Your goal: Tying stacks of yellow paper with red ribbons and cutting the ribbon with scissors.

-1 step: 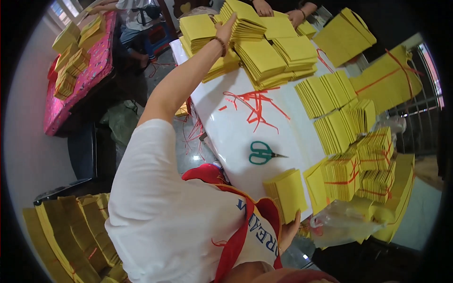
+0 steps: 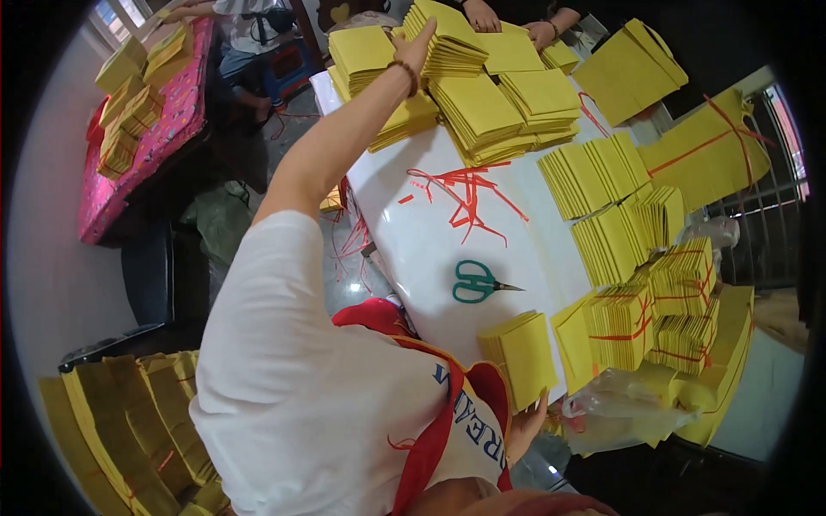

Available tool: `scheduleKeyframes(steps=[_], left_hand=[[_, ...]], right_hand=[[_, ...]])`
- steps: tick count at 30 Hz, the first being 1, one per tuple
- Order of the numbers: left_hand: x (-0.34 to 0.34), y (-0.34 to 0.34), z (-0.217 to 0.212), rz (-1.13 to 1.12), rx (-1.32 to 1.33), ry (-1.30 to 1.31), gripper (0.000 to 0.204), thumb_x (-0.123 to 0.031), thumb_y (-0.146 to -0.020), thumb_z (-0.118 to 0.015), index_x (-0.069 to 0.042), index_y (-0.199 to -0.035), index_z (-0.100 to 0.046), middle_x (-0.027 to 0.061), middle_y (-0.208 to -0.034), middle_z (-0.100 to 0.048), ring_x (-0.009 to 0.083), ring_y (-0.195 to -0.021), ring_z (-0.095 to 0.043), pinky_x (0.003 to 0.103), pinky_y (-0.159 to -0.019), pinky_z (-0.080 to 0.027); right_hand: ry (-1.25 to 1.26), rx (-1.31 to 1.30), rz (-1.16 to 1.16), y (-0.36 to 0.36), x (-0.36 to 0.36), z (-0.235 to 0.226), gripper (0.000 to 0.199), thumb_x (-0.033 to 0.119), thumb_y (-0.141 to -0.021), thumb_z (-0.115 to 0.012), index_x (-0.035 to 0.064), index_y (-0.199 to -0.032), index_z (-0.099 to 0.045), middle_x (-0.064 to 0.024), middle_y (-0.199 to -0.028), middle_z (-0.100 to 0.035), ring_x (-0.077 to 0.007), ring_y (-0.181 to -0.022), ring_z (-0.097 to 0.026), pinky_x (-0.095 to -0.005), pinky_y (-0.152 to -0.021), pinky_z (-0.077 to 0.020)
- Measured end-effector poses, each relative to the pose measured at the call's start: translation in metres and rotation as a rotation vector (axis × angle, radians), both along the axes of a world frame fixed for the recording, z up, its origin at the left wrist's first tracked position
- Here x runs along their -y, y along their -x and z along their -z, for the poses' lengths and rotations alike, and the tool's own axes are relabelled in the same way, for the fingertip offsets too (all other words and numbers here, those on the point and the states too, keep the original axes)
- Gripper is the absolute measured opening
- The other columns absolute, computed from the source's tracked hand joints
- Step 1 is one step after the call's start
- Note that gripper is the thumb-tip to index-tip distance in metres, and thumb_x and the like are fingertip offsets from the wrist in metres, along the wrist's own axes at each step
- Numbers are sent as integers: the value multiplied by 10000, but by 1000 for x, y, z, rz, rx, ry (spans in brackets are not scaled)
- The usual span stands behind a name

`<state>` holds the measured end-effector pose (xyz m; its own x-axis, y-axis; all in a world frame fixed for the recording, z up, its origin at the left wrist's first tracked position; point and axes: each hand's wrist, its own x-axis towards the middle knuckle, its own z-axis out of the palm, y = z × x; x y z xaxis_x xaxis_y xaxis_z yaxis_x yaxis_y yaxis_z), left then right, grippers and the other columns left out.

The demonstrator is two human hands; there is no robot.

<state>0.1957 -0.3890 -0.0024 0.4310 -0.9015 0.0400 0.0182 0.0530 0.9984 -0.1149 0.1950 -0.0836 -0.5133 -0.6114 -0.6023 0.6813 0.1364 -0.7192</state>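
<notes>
My left hand (image 2: 418, 53) reaches to the far side of the white table (image 2: 404, 219) and grips the left edge of a thick stack of folded yellow paper (image 2: 446, 34). Its thumb and a stretched finger show; the other fingers are hidden. Close to me, a smaller yellow paper stack (image 2: 525, 357) stands tilted at the table's near edge. My right hand (image 2: 527, 423) holds that stack by its lower corner, most of the hand being low and partly hidden. Green-handled scissors (image 2: 477, 282) lie between, beside a tangle of red ties (image 2: 469, 193).
More yellow paper stacks (image 2: 477, 112) cover the far end, where a co-worker's hands (image 2: 540, 33) rest. Bundles tied in red (image 2: 621, 325) and a clear plastic bag (image 2: 615, 411) sit at the right. A pink-covered table (image 2: 172, 129) and black chair (image 2: 148, 275) stand at left.
</notes>
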Motion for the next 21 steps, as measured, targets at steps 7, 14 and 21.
scheduleKeyframes(steps=[7, 14, 21], left_hand=[[23, 1, -10, -13, -37, -185, 1102, -630, -617, -622, -126, -1387, -17, 279, -1334, -244, 398, -1165, -361, 549, -855, -365], [18, -2, -21, 262, -90, -129, 1126, -503, -663, -668, 73, -1334, 29, 308, -1213, -392, 344, -1040, -483, 478, -803, -421], [-46, 6, -71, 589, -281, -107, 767, -559, -753, -546, -71, -1306, -334, 155, -1322, -376, 274, -1187, -399, 464, -948, -327]], right_hand=[[-330, -489, 285, -10, 7, -61, 542, 352, -798, -560, 147, -1269, -388, -30, -1262, -405, -159, -1181, -307, -448, -920, -194], [-111, -491, 140, -43, 65, -65, 354, 176, -857, -537, 108, -1197, -463, -26, -1191, -459, -154, -1086, -410, -357, -844, -318], [34, -369, 104, -55, 80, -81, 326, 194, -879, -514, 94, -1184, -457, -33, -1132, -513, -157, -1030, -478, -336, -845, -363]])
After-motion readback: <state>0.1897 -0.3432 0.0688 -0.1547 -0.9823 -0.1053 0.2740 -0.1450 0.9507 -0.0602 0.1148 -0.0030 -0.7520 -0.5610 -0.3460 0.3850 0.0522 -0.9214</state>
